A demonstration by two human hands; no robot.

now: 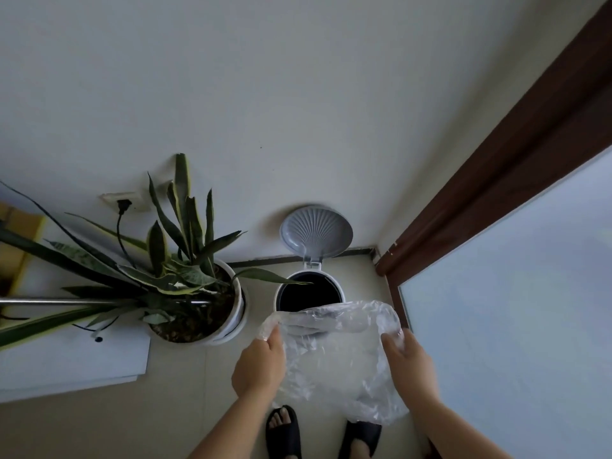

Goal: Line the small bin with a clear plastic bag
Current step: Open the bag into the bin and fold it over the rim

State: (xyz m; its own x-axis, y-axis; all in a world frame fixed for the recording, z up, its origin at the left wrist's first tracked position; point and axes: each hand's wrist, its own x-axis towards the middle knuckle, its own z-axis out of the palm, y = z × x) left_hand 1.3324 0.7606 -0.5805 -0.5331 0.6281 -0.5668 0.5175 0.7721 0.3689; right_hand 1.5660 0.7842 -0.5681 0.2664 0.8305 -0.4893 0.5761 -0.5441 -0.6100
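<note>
The clear plastic bag [334,356] hangs stretched between the person's two hands, held up in the air just in front of the small bin [309,294] and a little above its rim. The left hand [260,366] has its fingers pinched shut on the bag's upper left edge, and the right hand [409,362] is closed on the upper right edge, so the crumpled film spans the gap between them and sags down below both grips toward the feet. The top edge of the bag arches up past the knuckles and overlaps the near side of the bin's dark opening; whether the film touches the rim I cannot tell.

The bin stands on the pale floor close to the wall, its interior dark, and its grey ribbed lid [316,231] is tipped up and back against the wall behind it. Just to the left stands a potted plant [185,273] in a white pot, one long leaf reaching across the bin's mouth. To the right runs a dark wooden door frame [496,167]. Two black slippers [284,432] show at the bottom, under the hanging bag
</note>
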